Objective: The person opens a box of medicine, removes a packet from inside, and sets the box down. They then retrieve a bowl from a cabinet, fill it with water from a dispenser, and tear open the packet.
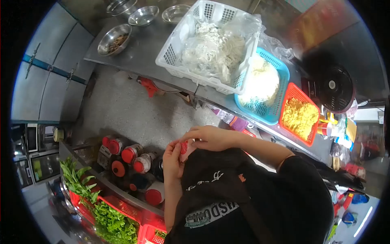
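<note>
In front of my dark apron (pixel 211 171), both hands meet around a small pinkish-white and red item (pixel 186 150) that looks like a packet; fingers cover much of it. My left hand (pixel 173 160) grips its left side with fingers and thumb closed. From the right, my right hand (pixel 205 137) reaches over and pinches its upper part. Just left of my hands stand several jars with red lids (pixel 129 154) on a low shelf.
A steel counter (pixel 138 61) carries a white crate (pixel 170 61) of noodles, a blue basket (pixel 273 118) and a red basket (pixel 310 140) with yellow food. Metal bowls (pixel 115 39) stand at the back left. Leafy greens (pixel 115 221) lie lower left.
</note>
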The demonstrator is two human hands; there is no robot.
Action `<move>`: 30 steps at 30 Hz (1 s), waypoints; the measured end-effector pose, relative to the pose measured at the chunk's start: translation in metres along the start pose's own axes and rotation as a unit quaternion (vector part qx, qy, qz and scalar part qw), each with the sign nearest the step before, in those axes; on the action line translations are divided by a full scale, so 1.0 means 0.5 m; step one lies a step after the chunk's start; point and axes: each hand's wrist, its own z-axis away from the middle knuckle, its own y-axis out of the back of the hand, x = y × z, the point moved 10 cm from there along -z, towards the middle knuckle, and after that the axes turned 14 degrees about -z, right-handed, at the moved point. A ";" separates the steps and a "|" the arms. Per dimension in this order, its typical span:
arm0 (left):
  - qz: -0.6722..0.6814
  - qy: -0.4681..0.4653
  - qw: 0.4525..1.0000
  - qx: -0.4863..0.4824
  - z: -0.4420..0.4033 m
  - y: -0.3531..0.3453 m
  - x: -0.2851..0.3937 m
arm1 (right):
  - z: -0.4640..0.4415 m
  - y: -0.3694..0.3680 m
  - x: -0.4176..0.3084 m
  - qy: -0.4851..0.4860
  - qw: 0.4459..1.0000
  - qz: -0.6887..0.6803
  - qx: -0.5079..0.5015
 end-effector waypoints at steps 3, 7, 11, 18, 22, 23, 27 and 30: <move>0.026 0.049 0.998 -0.029 -0.021 -0.014 0.012 | -0.017 0.026 -0.027 0.031 0.999 0.032 0.002; 0.081 0.066 0.969 -0.222 -0.062 -0.012 0.041 | -0.068 0.048 -0.040 -0.008 0.992 0.092 0.091; -0.009 0.061 0.992 -0.107 -0.054 0.014 0.133 | -0.118 0.077 -0.045 -0.013 0.965 0.096 0.243; -0.073 -0.140 0.987 -0.034 -0.058 0.109 0.270 | -0.196 0.045 -0.003 -0.109 0.962 -0.098 0.232; -0.085 -0.161 0.983 0.006 -0.050 0.171 0.288 | -0.244 0.000 -0.031 -0.140 0.966 -0.086 0.201; -0.072 -0.165 0.984 0.012 -0.045 0.186 0.292 | -0.257 -0.009 -0.028 -0.155 0.966 -0.095 0.185; -0.011 -0.165 0.986 0.025 -0.032 0.241 0.315 | -0.308 -0.050 -0.040 -0.163 0.961 -0.155 0.163; 0.005 -0.157 0.987 0.038 -0.022 0.288 0.336 | -0.351 -0.070 -0.030 -0.144 0.946 -0.229 0.180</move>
